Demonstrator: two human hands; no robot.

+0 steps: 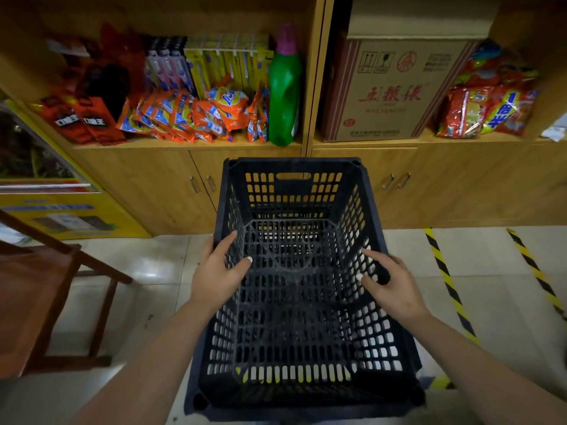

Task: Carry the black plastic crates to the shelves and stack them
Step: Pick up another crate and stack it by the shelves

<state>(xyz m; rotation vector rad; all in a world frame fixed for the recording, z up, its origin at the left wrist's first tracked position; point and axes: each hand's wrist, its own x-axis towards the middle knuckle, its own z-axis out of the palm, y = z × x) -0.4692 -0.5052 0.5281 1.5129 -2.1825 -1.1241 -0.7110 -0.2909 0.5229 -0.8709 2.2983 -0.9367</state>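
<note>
A black plastic crate (293,320) with perforated walls stands lengthwise in front of me on the tiled floor, its far end against the wooden shelf unit (251,191). Under its near end shows a second black rim (196,407), as of another crate beneath it. My left hand (216,271) lies over the left rim, thumb and forefinger spread inside the wall. My right hand (394,286) lies over the right rim the same way, fingers spread and fairly straight. The crate is empty.
The shelf above holds orange packets (190,115), a green bottle (283,87), a cardboard box (395,87) and more bags (491,102). A wooden chair (46,289) stands left. Yellow-black tape (448,286) runs along the floor on the right.
</note>
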